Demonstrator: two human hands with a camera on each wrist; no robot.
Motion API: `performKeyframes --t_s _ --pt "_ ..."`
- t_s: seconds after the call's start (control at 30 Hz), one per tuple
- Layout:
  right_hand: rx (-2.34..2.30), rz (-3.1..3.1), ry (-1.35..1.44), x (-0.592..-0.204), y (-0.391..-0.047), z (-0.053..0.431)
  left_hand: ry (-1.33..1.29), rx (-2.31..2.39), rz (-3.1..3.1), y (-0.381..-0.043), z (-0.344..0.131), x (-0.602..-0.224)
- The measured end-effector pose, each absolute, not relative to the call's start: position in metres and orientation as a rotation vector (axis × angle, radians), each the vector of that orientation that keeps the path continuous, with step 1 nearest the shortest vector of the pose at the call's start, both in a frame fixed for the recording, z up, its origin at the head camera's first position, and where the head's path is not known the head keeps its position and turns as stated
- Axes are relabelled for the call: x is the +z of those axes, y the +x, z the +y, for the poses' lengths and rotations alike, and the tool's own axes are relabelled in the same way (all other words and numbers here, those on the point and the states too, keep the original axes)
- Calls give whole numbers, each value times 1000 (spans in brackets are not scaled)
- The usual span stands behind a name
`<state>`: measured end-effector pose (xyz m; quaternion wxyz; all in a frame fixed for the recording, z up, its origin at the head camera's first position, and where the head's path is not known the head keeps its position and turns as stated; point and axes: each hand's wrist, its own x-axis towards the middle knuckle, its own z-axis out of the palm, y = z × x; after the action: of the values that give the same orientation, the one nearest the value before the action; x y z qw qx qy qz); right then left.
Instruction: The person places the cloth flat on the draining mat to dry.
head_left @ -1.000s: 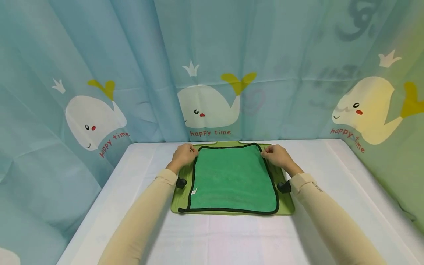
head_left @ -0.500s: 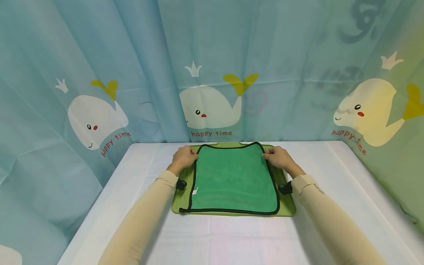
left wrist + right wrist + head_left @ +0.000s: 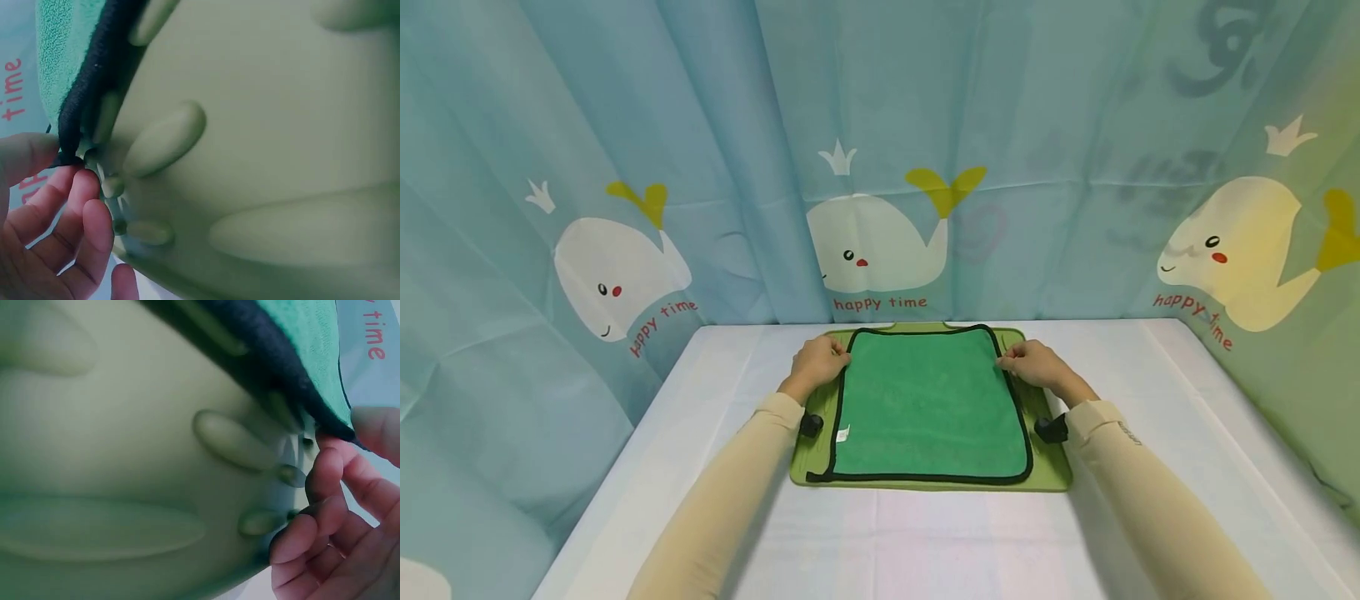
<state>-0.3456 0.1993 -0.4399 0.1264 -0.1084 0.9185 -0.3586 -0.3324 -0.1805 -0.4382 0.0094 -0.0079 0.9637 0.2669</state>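
A green towel (image 3: 925, 404) with black edging lies spread over a green board (image 3: 1051, 471) with raised ridges, its small white tag at the left side. My left hand (image 3: 820, 360) is at the towel's upper left edge; in the left wrist view the thumb and forefinger pinch the black edging (image 3: 78, 106). Opposite, my right hand (image 3: 1036, 364) pinches the upper right edge, and the right wrist view has the black edging (image 3: 294, 375) between thumb and curled fingers. Both held edges stand raised over the board's ridges in the wrist views.
A white-covered table (image 3: 880, 542) bears the board near its far edge. Behind it hangs a blue curtain (image 3: 1045, 250) printed with whales, and the curtain also runs along both sides. Dark wrist cameras (image 3: 811, 425) hang beneath the forearms.
Both hands have come slightly nearer to me along the towel's side edges. The towel and board have hardly moved, and the head view has shifted a little.
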Motion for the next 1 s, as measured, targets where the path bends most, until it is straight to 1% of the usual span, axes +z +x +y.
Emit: performKeyframes --t_s 0.2,0.5,0.67,0.83,1.0 --pt "-1014 2730 -377 -441 -346 200 -24 843 3032 -335 -181 -439" --pt "-1012 2754 -320 -443 -347 202 -77 897 3045 -337 -178 -440" --pt "-966 2674 -310 -442 -344 204 -51 835 2999 -332 -178 -439" --pt "-927 2610 -370 -441 -332 209 -29 854 2920 -322 -178 -436" --pt "-898 2529 -494 -438 -311 216 28 961 2841 -308 -182 -431"
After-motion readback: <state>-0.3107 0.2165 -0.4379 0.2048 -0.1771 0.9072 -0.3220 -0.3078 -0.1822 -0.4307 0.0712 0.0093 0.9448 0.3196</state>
